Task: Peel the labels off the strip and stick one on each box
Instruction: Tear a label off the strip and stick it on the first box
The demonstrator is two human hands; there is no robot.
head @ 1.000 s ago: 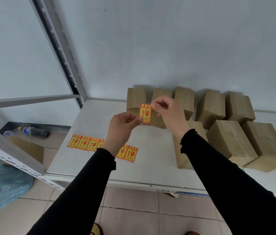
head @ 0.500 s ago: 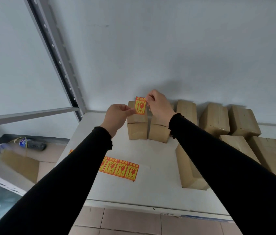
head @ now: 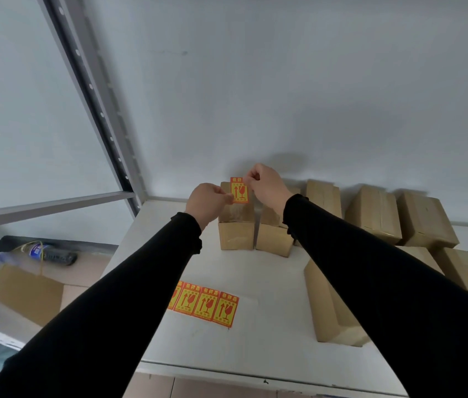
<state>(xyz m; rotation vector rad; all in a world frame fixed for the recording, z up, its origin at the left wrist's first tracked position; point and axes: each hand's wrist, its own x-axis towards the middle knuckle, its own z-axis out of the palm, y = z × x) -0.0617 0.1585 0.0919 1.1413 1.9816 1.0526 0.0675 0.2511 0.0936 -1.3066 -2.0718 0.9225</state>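
A single red and yellow label [head: 239,190] is held over the top of the back-left cardboard box [head: 236,234]. My left hand [head: 207,203] pinches its lower left edge and my right hand [head: 266,187] pinches its upper right corner. Whether the label touches the box top I cannot tell. The strip of remaining labels [head: 205,303] lies flat on the white shelf [head: 261,334], near its front left, partly hidden under my left sleeve. Several more brown boxes stand along the wall and to the right, such as one box [head: 373,212] at the back.
A grey metal upright [head: 95,99] of the rack rises at the left, with a crossbar beside it. Below on the left, the floor holds a cardboard piece [head: 26,294], a plastic bottle [head: 33,251] and a blue bag. The wall stands just behind the boxes.
Both hands carried the peeled label away from me, from above the shelf's middle to over the back-left box. The view has moved in closer to the shelf.
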